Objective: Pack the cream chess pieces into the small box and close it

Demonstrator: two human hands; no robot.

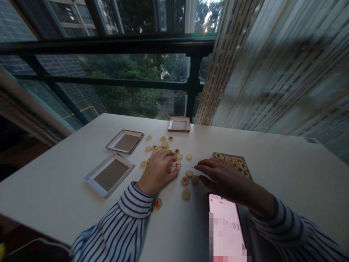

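Observation:
Several round wooden game pieces (163, 145) with red or black characters lie scattered on the white table (68, 189). My left hand (159, 171) rests palm down among them, its fingers curled over pieces near one black-marked piece (176, 165). My right hand (226, 178) lies flat with fingers stretched toward the loose pieces (189, 173), just in front of a brown tray (247, 171) that holds a row of pieces. Both sleeves are blue-and-white striped.
Three shallow box parts lie on the table: one white-rimmed (109, 174) at the left, one brown-rimmed (125, 141) behind it, one small (179, 124) at the far edge. A lit phone (226, 225) lies near me. Window railing and curtain stand behind.

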